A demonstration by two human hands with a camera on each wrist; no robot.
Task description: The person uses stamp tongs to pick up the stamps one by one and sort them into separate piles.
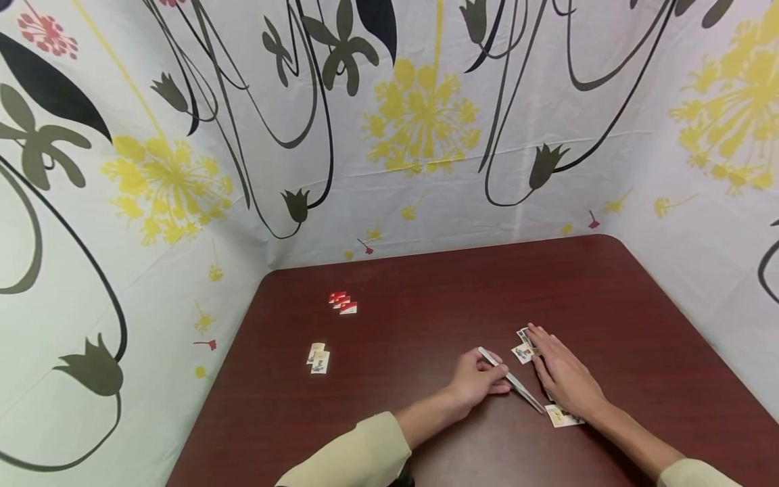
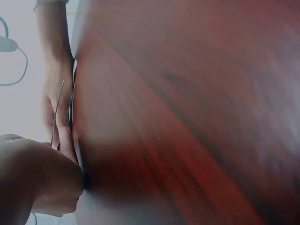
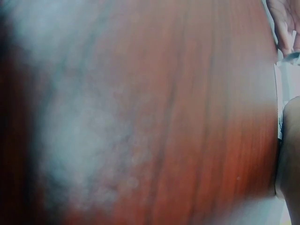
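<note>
My left hand [image 1: 479, 381] holds a pair of silver tweezers [image 1: 514, 383], its two tips pointing down toward the right hand. In the left wrist view the tweezers' arms [image 2: 56, 112] stand slightly apart with nothing between them. Flat on the table, my right hand [image 1: 566, 376] rests with straight fingers over some small stamp-like papers. One of these papers [image 1: 523, 352] shows by its fingertips. Another pale paper [image 1: 561, 416] sticks out beneath the wrist, close to the tweezer tips. The palm hides whatever lies between them.
On the left of the dark red table [image 1: 420, 304] lie overlapping pale stamp-like papers [image 1: 319, 362]. Farther back is a fanned group of red-and-white ones [image 1: 343, 304]. A flower-patterned cloth [image 1: 341, 155] hangs behind the table and along both sides.
</note>
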